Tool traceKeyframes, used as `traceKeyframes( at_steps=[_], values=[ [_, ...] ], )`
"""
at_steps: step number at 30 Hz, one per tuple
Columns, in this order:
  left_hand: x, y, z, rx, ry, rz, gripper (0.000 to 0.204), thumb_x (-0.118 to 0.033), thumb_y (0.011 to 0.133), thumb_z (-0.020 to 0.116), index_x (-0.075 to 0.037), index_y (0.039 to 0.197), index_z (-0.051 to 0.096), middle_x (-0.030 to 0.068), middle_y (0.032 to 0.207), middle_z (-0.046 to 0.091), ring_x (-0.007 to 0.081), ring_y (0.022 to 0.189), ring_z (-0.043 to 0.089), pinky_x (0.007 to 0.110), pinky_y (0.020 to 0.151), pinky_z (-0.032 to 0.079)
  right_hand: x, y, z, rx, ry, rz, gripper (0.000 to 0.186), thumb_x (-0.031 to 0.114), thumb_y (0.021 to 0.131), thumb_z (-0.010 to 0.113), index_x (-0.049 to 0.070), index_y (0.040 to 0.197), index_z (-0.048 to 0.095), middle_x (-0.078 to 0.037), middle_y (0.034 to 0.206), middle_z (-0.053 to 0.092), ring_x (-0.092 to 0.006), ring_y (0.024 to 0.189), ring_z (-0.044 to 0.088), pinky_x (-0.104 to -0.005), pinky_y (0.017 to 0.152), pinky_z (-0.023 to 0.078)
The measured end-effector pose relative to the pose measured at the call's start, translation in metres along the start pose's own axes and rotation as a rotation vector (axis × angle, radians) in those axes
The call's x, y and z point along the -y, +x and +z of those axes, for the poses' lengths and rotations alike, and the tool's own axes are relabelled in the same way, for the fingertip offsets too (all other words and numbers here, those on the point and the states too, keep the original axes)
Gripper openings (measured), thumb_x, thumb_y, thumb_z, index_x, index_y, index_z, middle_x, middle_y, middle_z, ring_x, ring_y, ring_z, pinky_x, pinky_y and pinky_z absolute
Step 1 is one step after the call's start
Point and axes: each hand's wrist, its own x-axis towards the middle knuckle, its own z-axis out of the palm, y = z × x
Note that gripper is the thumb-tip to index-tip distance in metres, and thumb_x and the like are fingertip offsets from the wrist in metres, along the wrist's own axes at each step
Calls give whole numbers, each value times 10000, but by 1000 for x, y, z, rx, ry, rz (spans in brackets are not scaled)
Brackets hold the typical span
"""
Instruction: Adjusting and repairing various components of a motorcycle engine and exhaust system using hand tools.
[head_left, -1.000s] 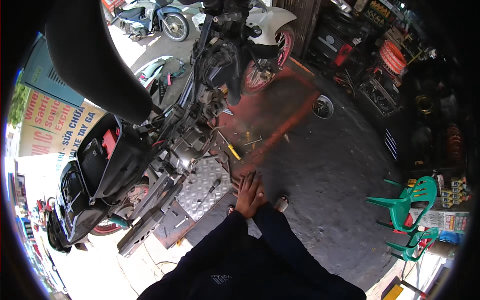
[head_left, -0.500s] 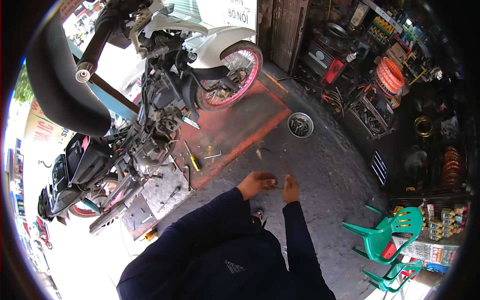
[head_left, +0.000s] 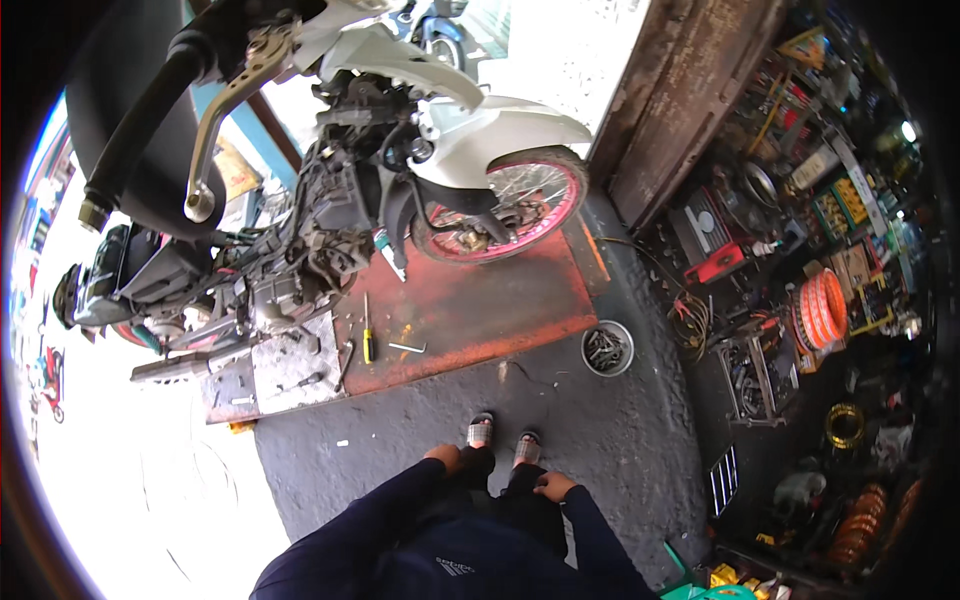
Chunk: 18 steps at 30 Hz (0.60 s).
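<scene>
My left hand (head_left: 444, 458) is closed at the side of my dark trouser leg (head_left: 478, 466), its fingertips partly hidden. Against the other trouser leg, my right hand (head_left: 553, 487) is curled with its fingers on the cloth. No tool shows in either hand. Ahead, a partly stripped motorcycle (head_left: 290, 250) with a white front fender and a pink-rimmed wheel (head_left: 572, 205) stands on a red platform (head_left: 470, 310). On that platform lie a yellow-handled screwdriver (head_left: 368, 345), a hex key (head_left: 407, 348) and a wrench (head_left: 345, 365).
A metal bowl of small parts (head_left: 607, 348) sits on the dark floor beside the platform. To the right are a parts rack (head_left: 755, 375), orange coils (head_left: 820, 308) and crowded shelves. A green chair (head_left: 710, 592) shows at the lower right edge. The handlebar lever (head_left: 215, 145) juts out at upper left.
Both hands have dropped from in front of me, where they were close together, back to my legs and apart. My view has shifted, so my sandalled feet now show.
</scene>
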Motion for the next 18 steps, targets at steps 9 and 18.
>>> traceKeyframes(
  at_steps=[9,18],
  values=[
    [96,18,57,-238,-224,-329,264,-250,824,557,-71,978,675,139,1040,663,303,995,634,435,821,503,67,31,-77,508,-276,-286,313,266,813,645,20,1005,657,-113,953,673,-226,909,617,-337,831,450],
    [231,-35,-3,321,-464,154,206,-225,806,648,-40,897,657,52,673,628,154,573,605,275,554,513,155,169,-41,612,-416,-402,287,261,814,656,18,966,660,-91,880,673,-201,816,620,-314,747,461]
  ],
)
